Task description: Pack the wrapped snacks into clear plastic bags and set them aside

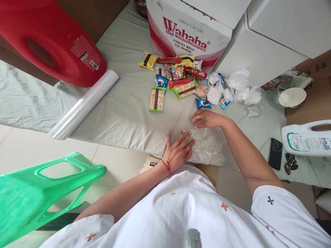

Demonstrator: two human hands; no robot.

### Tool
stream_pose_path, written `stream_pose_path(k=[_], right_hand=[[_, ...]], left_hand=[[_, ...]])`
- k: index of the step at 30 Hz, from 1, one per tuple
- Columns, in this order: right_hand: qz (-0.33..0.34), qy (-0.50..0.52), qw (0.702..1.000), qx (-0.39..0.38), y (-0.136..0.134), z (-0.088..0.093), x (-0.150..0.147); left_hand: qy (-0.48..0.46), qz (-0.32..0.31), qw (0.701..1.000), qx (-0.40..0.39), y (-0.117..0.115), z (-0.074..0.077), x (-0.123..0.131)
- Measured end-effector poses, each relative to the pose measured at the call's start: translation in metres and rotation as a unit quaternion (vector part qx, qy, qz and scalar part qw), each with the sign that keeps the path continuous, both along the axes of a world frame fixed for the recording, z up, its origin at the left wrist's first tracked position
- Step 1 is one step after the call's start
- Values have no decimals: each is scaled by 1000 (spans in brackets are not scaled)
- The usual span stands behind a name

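My left hand (178, 148) lies flat with fingers spread on a sheet of clear plastic wrap (208, 146) spread on the pale cloth-covered surface (124, 110). My right hand (207, 119) rests at the wrap's far edge, fingers stretched flat. Beyond the hands lies a heap of wrapped snack bars and biscuits (178, 81), with several plastic-wrapped bundles (232, 89) to its right.
A roll of cling film (82, 105) lies at the left. A red jug (51, 38) and a green stool (41, 193) stand on the left. A Wahaha carton (186, 31) is behind the snacks. At the right sit a white bowl (292, 97), a detergent bottle (306, 137), a phone (274, 154) and keys (290, 163).
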State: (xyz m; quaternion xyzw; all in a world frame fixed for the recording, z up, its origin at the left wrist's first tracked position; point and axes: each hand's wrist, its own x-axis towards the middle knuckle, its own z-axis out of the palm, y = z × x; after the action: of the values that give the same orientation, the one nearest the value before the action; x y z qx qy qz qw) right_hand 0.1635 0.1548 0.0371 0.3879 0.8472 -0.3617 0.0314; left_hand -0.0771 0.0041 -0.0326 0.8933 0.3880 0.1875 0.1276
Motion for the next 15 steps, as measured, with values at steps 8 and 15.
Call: stream_pose_path(k=[8, 15], right_hand=[[-191, 114, 974, -37, 17, -17, -16], [-198, 57, 975, 85, 24, -24, -52]], left_hand=[[0, 6, 1000, -3, -1, 2, 0], [8, 63, 997, -48, -2, 9, -23]])
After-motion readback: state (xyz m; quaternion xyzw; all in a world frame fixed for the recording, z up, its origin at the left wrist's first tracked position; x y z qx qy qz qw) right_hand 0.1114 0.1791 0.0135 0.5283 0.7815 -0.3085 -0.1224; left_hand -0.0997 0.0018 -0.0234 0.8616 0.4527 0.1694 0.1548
